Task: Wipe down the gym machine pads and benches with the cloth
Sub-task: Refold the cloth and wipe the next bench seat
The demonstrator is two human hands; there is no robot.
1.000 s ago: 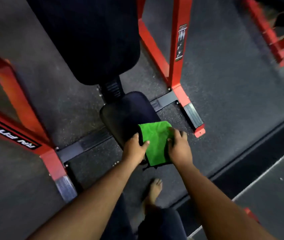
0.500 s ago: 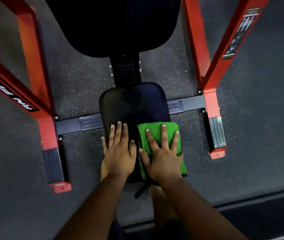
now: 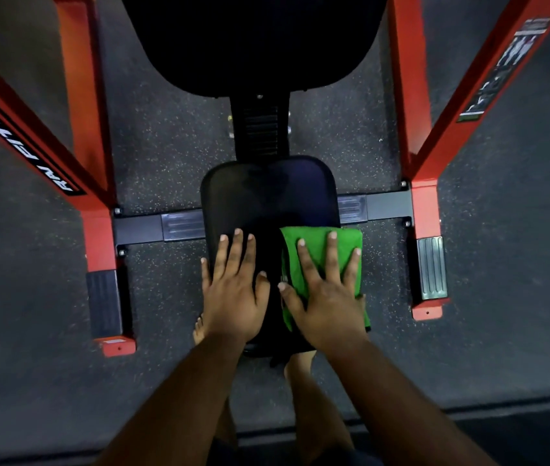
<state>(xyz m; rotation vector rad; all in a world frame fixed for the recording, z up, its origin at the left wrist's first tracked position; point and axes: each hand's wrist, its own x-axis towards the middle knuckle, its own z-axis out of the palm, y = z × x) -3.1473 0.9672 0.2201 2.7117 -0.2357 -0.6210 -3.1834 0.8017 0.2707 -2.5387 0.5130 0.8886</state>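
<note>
- Green cloth (image 3: 325, 252) lay folded on the near right part of the black seat pad (image 3: 268, 200).
- Our right hand (image 3: 325, 297) pressed it flat, fingers straight and spread.
- Our left hand (image 3: 233, 290) rested flat on the bare pad just left, grasping nothing.
- Red frame (image 3: 416, 95) stood on both sides.

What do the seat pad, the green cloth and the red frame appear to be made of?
Seat pad: probably vinyl, smooth black with faint sheen. Green cloth: soft fabric, perhaps microfibre, folded and matte. Red frame: likely painted steel tubing, square-edged and bolted.
</note>
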